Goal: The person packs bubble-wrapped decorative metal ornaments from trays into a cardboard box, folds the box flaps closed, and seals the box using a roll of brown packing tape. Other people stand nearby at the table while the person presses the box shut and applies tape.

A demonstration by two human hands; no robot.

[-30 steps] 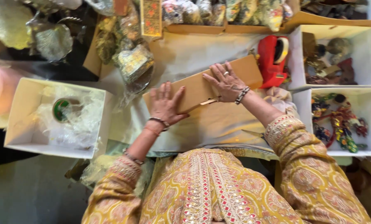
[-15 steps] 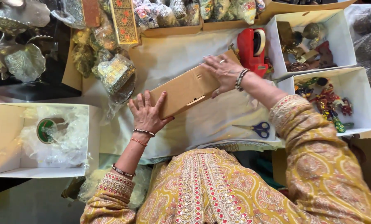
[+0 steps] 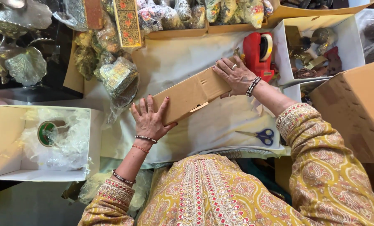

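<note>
A long flat brown cardboard box (image 3: pixel 191 94) lies slanted on the white cloth in front of me. My left hand (image 3: pixel 148 118) rests flat on its near left end, fingers spread. My right hand (image 3: pixel 234 75) presses down on its far right end, fingers slightly apart. Both wrists wear bangles, and my sleeves are yellow with embroidered patterns.
A red tape dispenser (image 3: pixel 259 53) stands just beyond my right hand. Blue-handled scissors (image 3: pixel 259 135) lie on the cloth near my right arm. An open white box (image 3: pixel 7 144) with plastic wrap sits left. White boxes (image 3: pixel 347 41) of trinkets, a large brown carton (image 3: pixel 354 106), and wrapped ornaments (image 3: pixel 118 77) surround the work area.
The view has shifted, so a large brown carton now shows at the right. Both hands stay pressed on the cardboard box, which has hardly moved.
</note>
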